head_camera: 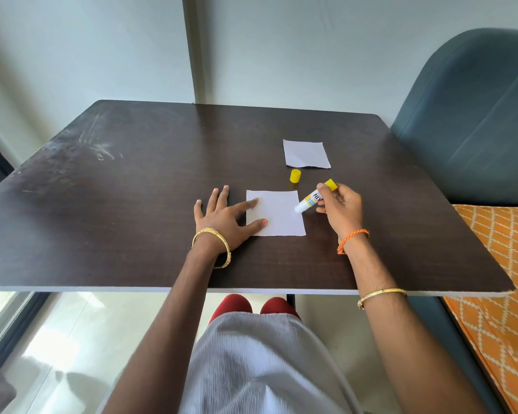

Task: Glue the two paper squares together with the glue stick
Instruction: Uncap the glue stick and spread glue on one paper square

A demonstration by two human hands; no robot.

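A white paper square (pixel 278 215) lies flat on the dark table (pixel 132 204) in front of me. My left hand (pixel 222 216) rests spread on the table, its index finger and thumb pressing the square's left edge. My right hand (pixel 340 204) holds an uncapped glue stick (pixel 313 198), white with a yellow end, tilted so its tip touches the square's right edge. The yellow cap (pixel 295 176) stands on the table just beyond the square. A second white paper square (pixel 306 153) lies farther back to the right, untouched.
A teal upholstered chair (pixel 473 121) stands beyond the table's right corner, with orange patterned fabric (pixel 497 294) below it. A pale wall rises behind the table. The table's near edge (pixel 251 291) runs above my lap.
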